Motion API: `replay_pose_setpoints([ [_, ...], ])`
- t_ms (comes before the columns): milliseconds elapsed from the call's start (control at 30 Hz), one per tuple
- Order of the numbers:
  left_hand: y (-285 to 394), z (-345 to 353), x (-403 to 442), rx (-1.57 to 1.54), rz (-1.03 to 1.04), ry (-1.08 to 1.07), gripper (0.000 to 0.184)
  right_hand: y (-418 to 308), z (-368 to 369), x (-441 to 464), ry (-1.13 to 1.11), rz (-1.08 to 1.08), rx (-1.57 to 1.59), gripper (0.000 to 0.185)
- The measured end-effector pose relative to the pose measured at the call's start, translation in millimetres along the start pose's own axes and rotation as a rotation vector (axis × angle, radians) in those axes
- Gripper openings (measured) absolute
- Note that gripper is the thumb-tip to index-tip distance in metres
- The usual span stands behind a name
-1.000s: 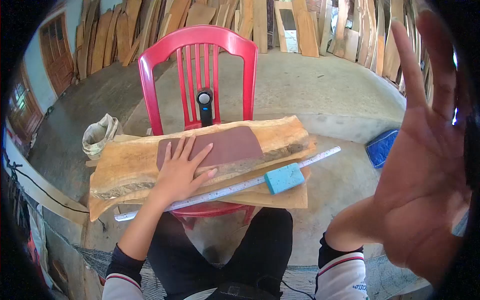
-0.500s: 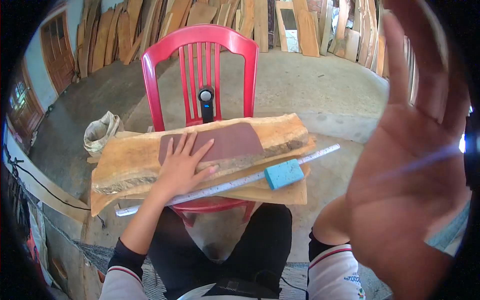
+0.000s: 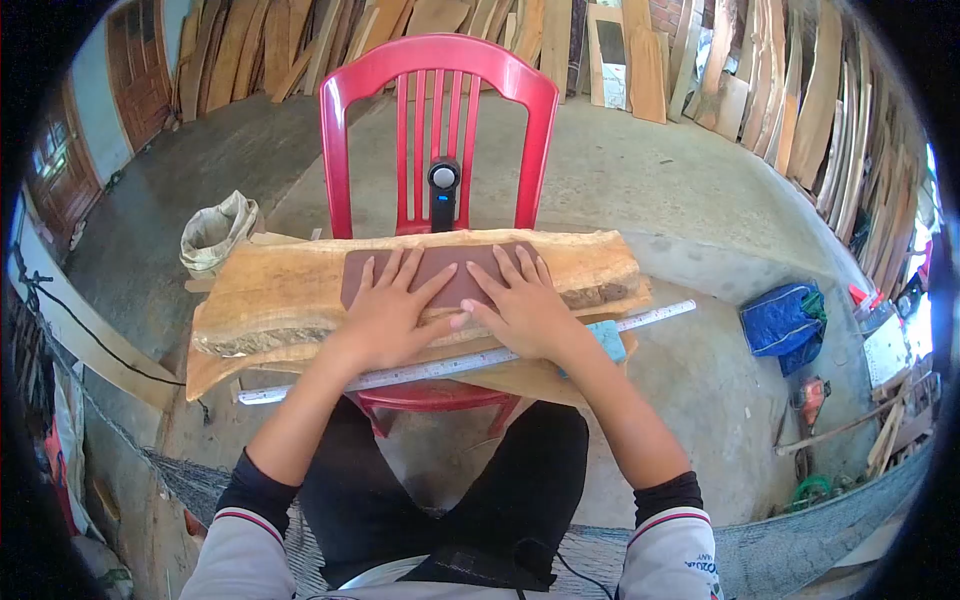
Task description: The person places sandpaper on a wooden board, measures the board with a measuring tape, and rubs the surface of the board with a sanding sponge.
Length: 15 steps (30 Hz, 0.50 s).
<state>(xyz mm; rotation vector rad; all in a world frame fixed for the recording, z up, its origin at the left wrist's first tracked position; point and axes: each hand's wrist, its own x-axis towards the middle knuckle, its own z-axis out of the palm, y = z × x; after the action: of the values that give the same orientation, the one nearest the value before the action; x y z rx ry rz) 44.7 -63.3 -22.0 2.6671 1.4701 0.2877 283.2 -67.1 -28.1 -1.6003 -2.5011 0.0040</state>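
A sheet of brown sandpaper (image 3: 442,257) lies flat on a thick live-edge wood slab (image 3: 270,285). My left hand (image 3: 388,315) rests palm down on its left part, fingers spread. Beside it my right hand (image 3: 528,308) lies flat on the right part, also with fingers apart, and the two thumbs nearly touch. A white measuring stick (image 3: 660,316) runs slantwise along the near side, passing under my forearms. Partly hidden by my right wrist is a light blue block (image 3: 608,340). Another board (image 3: 210,372) lies beneath the slab.
A red plastic chair (image 3: 440,50) supports the boards, with a black device (image 3: 443,195) at its backrest. A whitish sack (image 3: 218,232) stands left. To the right are a blue bag (image 3: 782,322) and tools. Planks (image 3: 645,75) lean along the back wall; netting (image 3: 780,550) hangs nearby.
My right hand has come down from close to the camera onto the sandpaper, beside my left hand. My left hand stays on the sheet. The view has shifted slightly.
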Motion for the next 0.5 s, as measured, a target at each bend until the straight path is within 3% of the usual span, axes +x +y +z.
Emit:
replay_pose_setpoints([
  [233, -13.4, -0.8, 41.7, -0.059, -0.056, -0.083, 0.092, 29.0, 7.5, 37.2, -0.006, 0.029, 0.064, 0.072],
  [500, -5.7, -5.2, 6.8, -0.048, -0.026, -0.055, 0.088, 14.8, 10.6, 15.4, 0.054, 0.0, 0.066, 0.076],
])
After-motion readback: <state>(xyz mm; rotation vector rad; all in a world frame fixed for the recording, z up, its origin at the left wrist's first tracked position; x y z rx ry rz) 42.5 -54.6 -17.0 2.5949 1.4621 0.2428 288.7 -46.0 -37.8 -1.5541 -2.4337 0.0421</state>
